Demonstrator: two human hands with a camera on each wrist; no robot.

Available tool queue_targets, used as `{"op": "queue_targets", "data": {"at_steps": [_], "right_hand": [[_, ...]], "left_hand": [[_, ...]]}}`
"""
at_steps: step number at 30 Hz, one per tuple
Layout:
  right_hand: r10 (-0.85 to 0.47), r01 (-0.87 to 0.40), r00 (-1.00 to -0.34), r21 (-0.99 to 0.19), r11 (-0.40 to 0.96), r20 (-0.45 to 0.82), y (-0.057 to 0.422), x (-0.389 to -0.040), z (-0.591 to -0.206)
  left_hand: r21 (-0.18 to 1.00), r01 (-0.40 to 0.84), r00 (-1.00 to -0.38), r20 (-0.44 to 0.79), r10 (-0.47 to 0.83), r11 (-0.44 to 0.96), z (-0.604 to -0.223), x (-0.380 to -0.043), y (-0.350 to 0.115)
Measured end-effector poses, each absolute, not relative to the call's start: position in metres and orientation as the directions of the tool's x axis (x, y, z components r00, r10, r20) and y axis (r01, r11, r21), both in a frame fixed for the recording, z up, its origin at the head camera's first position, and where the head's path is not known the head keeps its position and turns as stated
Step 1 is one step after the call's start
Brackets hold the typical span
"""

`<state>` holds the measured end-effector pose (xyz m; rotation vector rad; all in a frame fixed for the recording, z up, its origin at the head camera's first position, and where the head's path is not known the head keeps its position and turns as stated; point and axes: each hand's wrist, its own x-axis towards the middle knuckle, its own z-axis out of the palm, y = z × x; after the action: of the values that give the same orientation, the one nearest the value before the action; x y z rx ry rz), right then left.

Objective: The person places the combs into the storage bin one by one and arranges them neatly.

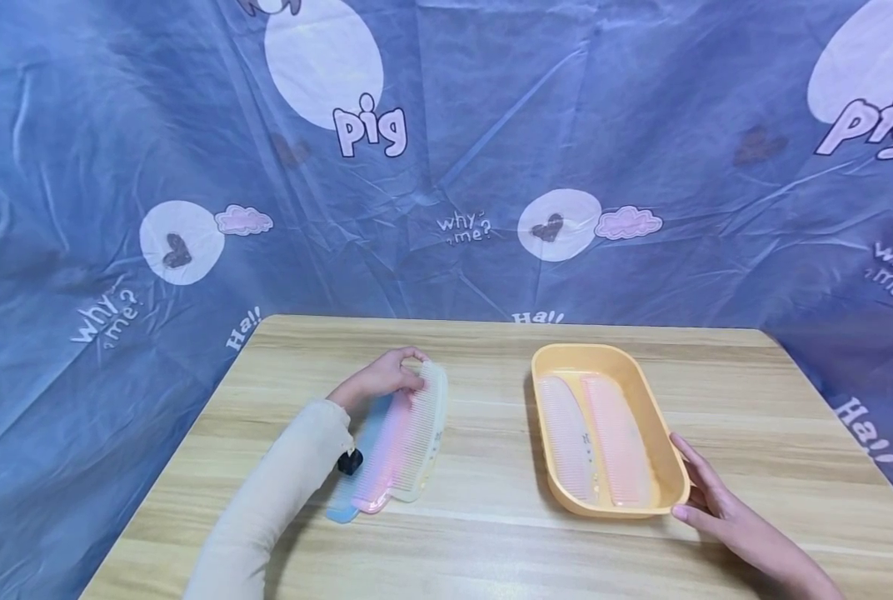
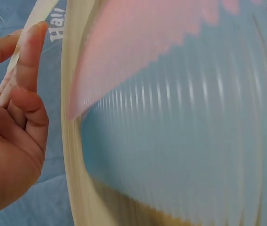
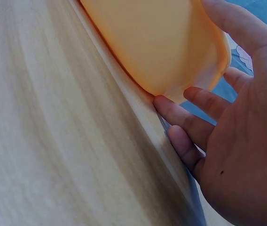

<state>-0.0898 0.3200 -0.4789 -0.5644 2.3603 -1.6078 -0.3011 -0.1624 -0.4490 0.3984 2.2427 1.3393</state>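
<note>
In the head view, my left hand [image 1: 388, 375] pinches the far end of a pale green comb [image 1: 433, 421] between thumb and fingers. A pink comb [image 1: 383, 467] and a blue comb [image 1: 343, 510] overlap beside it, partly hidden under the forearm. Close up in the left wrist view, the blue comb [image 2: 185, 136] fans its teeth below the pink one [image 2: 138, 42]. My right hand [image 1: 716, 504] spreads around the near right corner of a yellow-orange tray [image 1: 660, 400]. Its fingers [image 3: 180, 115] rest against the tray's outer wall.
Inside the tray lie a whitish translucent comb [image 1: 566, 437] and a pink comb [image 1: 617, 442], side by side. A small black block [image 1: 350, 462] sits at the left sleeve's cuff. The wooden table [image 1: 484, 533] ends at a blue printed cloth [image 1: 431, 275] behind.
</note>
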Motion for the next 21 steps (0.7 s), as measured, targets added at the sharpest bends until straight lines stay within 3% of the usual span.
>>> {"op": "queue_targets", "data": {"at_steps": [15,21], "right_hand": [[-0.438,-0.192,-0.899,-0.926,0.326,0.032,0.319,-0.090,-0.479],[-0.442,-0.199,-0.896,-0.927,0.319,0.040,0.320,-0.090,-0.478]], "left_hand": [[0.932,-0.069,-0.873,-0.229,0.431,0.355,-0.443,-0.306,-0.154],[0.965,-0.092,-0.889,-0.190,0.416,0.244,-0.431,-0.309,-0.149]]}}
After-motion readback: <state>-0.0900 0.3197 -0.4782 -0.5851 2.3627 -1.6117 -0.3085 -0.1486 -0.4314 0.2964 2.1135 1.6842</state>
